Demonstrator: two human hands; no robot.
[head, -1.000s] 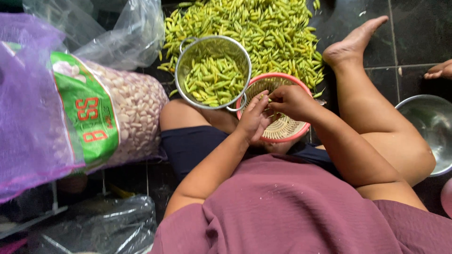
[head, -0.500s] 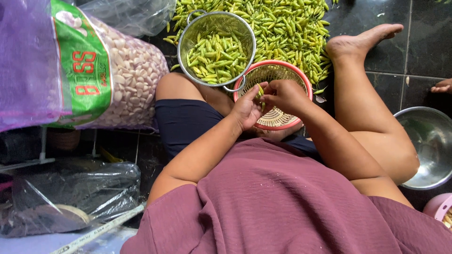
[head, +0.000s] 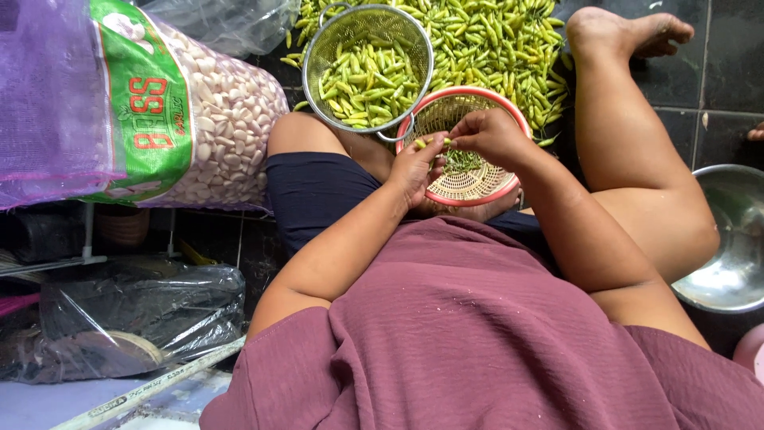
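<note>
Your left hand (head: 415,169) and right hand (head: 491,135) meet over the pink woven basket (head: 469,179); the fingers (head: 436,144) of both pinch one small green chili (head: 430,142) between them; just beyond your fingers sits the metal strainer (head: 368,68) of chilies; beyond that, the loose chili pile (head: 493,40) on the floor.

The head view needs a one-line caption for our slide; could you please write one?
Both hands, left hand and right hand, hold one green chilli over a red-rimmed woven basket, beside a metal strainer of chillies.
</note>
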